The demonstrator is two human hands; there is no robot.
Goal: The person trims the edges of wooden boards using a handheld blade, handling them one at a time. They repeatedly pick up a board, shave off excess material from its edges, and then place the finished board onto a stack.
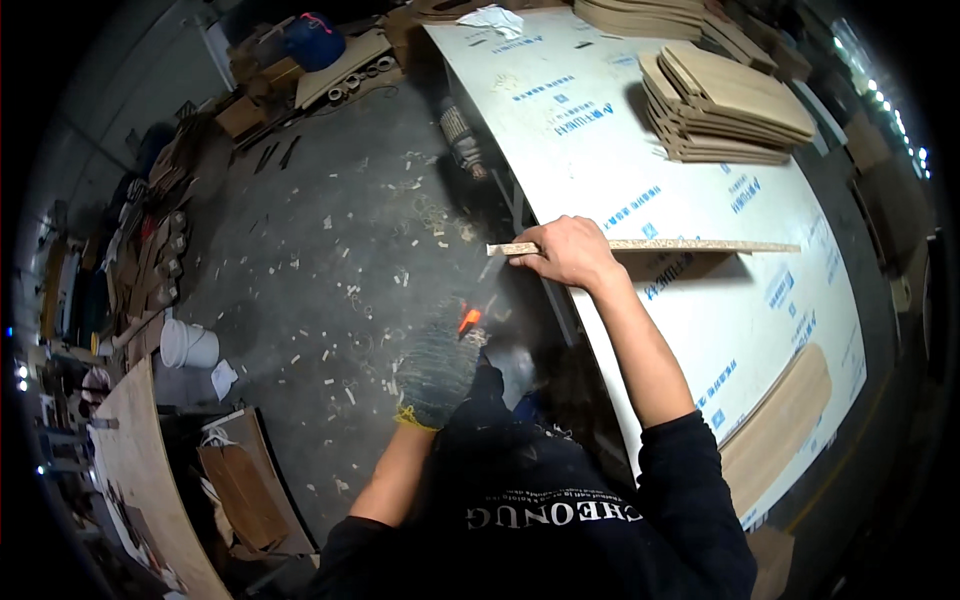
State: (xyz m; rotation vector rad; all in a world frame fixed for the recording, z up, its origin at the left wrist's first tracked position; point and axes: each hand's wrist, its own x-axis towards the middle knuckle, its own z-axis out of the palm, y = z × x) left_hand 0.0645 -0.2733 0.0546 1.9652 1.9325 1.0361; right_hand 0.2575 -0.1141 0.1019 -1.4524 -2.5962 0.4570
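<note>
My right hand (572,250) is bare and wrapped round the left end of a chipboard panel (690,245). The panel stands on edge over the white-covered table (560,130), so mostly its thin speckled edge shows. That end juts past the table's left side. Lower and to the left, my left hand (437,370) wears a grey knit glove with a yellow cuff and is smeared by motion. From its closed fingers pokes a small orange-and-black tool (468,321), its exact kind too blurred to tell. The tool is apart from the panel, above the floor.
A stack of shaped wooden panels (730,105) sits at the table's far right, another pile (640,15) behind it. More panels (780,420) lie near right. Scraps litter the grey floor (330,230). A white bucket (188,345) and a wooden bench (150,480) stand at left.
</note>
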